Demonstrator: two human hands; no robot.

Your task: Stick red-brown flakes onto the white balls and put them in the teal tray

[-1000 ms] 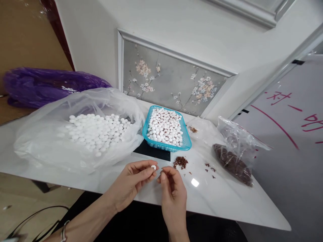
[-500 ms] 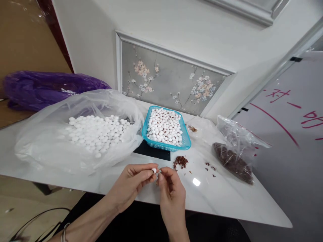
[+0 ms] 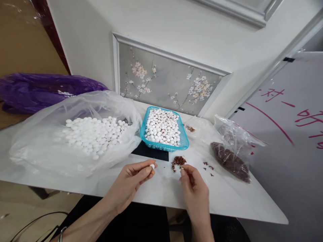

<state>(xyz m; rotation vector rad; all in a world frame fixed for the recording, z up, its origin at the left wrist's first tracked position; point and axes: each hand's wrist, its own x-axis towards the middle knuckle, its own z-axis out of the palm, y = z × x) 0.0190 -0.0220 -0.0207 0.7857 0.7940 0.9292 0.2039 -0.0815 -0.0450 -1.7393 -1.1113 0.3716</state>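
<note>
Between thumb and fingers, my left hand (image 3: 136, 176) pinches a small white ball (image 3: 152, 166) above the front of the table. My right hand (image 3: 193, 181) is closed in a pinch at the lower edge of a pile of small dark red-brown pieces (image 3: 178, 161); what its fingertips hold is too small to name. Behind the hands stands a blue basket (image 3: 185, 143) full of white balls, with brown bits showing among them. A clear plastic bag (image 3: 32, 144) lies open on the left with many loose white balls (image 3: 93, 134) inside.
A dark flat pad (image 3: 151, 153) lies partly under the basket. Several brown pieces (image 3: 208, 167) are scattered right of the pile, near a zip bag of brown material (image 3: 230, 161). A purple bag (image 3: 45, 92) is at the back left. A framed flower picture (image 3: 166, 75) stands behind.
My right hand has moved away from my left hand, rightward to the brown pile. My left hand still holds the white ball. The view has shifted slightly.
</note>
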